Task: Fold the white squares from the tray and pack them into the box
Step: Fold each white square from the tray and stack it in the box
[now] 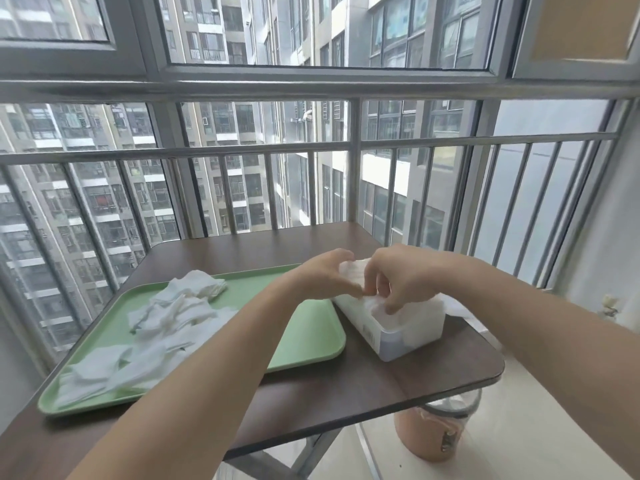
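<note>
- Our two bare forearms come in from the bottom edge and meet just right of the frame's centre, above the far end of the box.
- Our left hand (322, 275) is curled, thumb on top and fingertips underneath, gripping a folded square (353, 270) of white material.
- Our right hand (398, 275) is curled too. Its thumb side closes on the same folded square from the right and its bent fingertips reach down into the open top of the box. The two hands almost touch at the fingertips.
- The folded square sits between both hands, right over the far end of the box; we cannot tell how much of it is already inside.
- The box (408, 327) is white and rectangular. It stands on the right part of the table just beside the tray's right edge, with white material showing inside.
- The tray (304, 327) is pale green and lies at centre left, partly under our left forearm.
- Loose white squares (166, 317) lie heaped and overlapping on the tray's left half, from its far edge to its near corner.
- The table (346, 393) is dark brown with rounded corners.
- A pinkish bin (436, 431) stands on the floor at lower right, partly under the table.
- A grey railing (221, 150) runs in front of the windows across the upper frame.
</note>
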Tool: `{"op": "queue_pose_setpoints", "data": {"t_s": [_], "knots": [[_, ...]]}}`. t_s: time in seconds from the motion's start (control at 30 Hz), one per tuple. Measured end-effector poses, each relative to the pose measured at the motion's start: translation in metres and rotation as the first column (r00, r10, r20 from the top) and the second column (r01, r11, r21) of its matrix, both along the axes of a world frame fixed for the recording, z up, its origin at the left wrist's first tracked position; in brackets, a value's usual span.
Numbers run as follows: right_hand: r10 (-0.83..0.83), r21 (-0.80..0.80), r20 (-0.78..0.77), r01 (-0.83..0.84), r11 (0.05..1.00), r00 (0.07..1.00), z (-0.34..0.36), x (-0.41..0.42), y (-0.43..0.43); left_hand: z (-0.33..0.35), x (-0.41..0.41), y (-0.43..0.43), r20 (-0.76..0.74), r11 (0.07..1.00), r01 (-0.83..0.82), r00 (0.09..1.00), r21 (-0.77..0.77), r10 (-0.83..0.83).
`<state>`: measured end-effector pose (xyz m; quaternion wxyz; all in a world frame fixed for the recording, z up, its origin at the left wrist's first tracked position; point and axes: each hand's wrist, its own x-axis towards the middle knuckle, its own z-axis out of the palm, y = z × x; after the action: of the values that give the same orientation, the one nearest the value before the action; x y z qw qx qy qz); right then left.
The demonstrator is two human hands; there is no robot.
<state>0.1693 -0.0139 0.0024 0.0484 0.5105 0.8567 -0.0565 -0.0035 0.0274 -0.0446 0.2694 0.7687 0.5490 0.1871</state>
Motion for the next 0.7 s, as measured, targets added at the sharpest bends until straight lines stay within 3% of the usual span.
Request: {"op": "queue_pose_setpoints", "data": {"t_s": [0.1,0.33,0.57,0.7], "knots": [[-0.027,-0.040,-0.047,0.026,0.999,0.999,0.015,-0.001,-0.002,0.004,-0.012,-0.015,0.033,0.999,-0.005,0.999,0.049,0.003],[0.071,0.100,-0.324,-0.041,0.994,0.943,0.031,-0.040,-0.007,0.006,-0.075,-0.051,0.070,0.986,-0.091,0.994,0.139,0.082],[0.169,0.039,-0.432,-0.169,0.985,0.886,0.004,-0.135,-0.004,0.016,-0.171,-0.084,0.121,0.962,-0.250,0.964,0.108,0.237],[0.180,0.057,-0.469,-0.173,0.983,0.865,-0.012,-0.184,0.012,0.019,-0.216,-0.092,0.225,0.931,-0.365,0.910,0.029,0.349]]}}
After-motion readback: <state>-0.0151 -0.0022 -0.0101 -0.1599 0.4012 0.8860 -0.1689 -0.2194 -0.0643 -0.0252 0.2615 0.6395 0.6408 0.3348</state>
